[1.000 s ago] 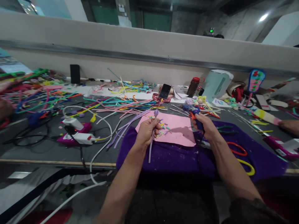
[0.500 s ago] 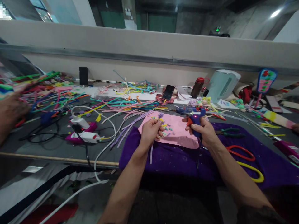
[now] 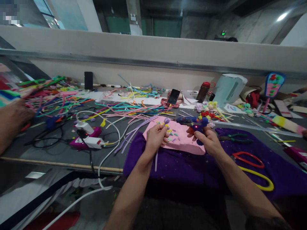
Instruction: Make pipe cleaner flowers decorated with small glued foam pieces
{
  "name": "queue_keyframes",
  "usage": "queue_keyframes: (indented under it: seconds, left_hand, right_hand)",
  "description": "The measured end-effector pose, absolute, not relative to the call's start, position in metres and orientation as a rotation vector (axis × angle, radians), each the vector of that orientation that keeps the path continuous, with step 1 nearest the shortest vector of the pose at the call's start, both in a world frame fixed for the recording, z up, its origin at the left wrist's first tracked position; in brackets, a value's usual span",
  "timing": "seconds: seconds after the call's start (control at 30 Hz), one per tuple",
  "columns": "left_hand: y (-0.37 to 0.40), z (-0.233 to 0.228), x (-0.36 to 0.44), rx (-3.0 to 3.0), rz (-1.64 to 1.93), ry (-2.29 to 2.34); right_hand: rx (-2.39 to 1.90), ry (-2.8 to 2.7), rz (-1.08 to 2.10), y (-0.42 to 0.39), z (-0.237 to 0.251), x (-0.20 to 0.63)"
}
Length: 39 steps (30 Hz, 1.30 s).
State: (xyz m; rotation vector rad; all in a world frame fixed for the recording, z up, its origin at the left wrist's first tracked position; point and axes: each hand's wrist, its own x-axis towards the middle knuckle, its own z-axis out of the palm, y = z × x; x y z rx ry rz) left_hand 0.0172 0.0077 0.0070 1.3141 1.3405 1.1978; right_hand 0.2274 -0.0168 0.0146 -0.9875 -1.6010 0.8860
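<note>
My left hand (image 3: 155,138) is closed in a pinch on a purple pipe-cleaner stem. Its rounded purple tip (image 3: 166,121) stands above my fingertips, and the stem's tail (image 3: 156,162) hangs below the hand. My right hand (image 3: 208,140) grips a blue hot glue gun (image 3: 192,121) with a lit red light, its fingers around the handle and orange trigger. The gun's nozzle points left, a short way from the purple tip. Under both hands lies a pink sheet (image 3: 189,147) with several small cut pieces (image 3: 176,134) in purple, yellow and green.
The sheet rests on a purple cloth (image 3: 172,169). Pliers (image 3: 236,138) and red-and-yellow-handled scissors (image 3: 256,174) lie at right. Loose pipe cleaners (image 3: 129,107), a phone (image 3: 173,96), a bottle (image 3: 202,92) and a kettle (image 3: 229,89) stand behind. Corded power strips (image 3: 83,140) and another person's hand (image 3: 16,115) are at left.
My right hand has turned the glue gun side-on and brought its nozzle left and lower, nearer the purple tip. My left hand keeps its pinch nearly in place.
</note>
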Motion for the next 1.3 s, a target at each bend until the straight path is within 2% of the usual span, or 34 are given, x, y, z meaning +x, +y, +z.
queue_keyframes:
  seconds: [0.23,0.47,0.8,1.1,1.3]
  left_hand:
    - [0.013,0.006,0.012,1.112,1.134,1.047]
    - [0.019,0.011,0.002,0.708,0.959,0.698]
    - [0.016,0.014,0.003,0.64,0.916,0.576]
    - [0.012,0.005,0.014,1.075,1.237,1.004]
    - [0.009,0.007,0.019,1.217,1.216,1.3]
  right_hand:
    - [-1.105,-1.788,0.599,-0.032,0.019,0.222]
    - [-1.106,-1.816,0.503,-0.036,0.023,0.22]
    - [-1.051,-1.888,0.4,-0.034,0.016,0.218]
    - [-1.044,-1.896,0.36,-0.035,0.015,0.216]
    - [-1.103,-1.93,0.265,-0.035,0.014,0.213]
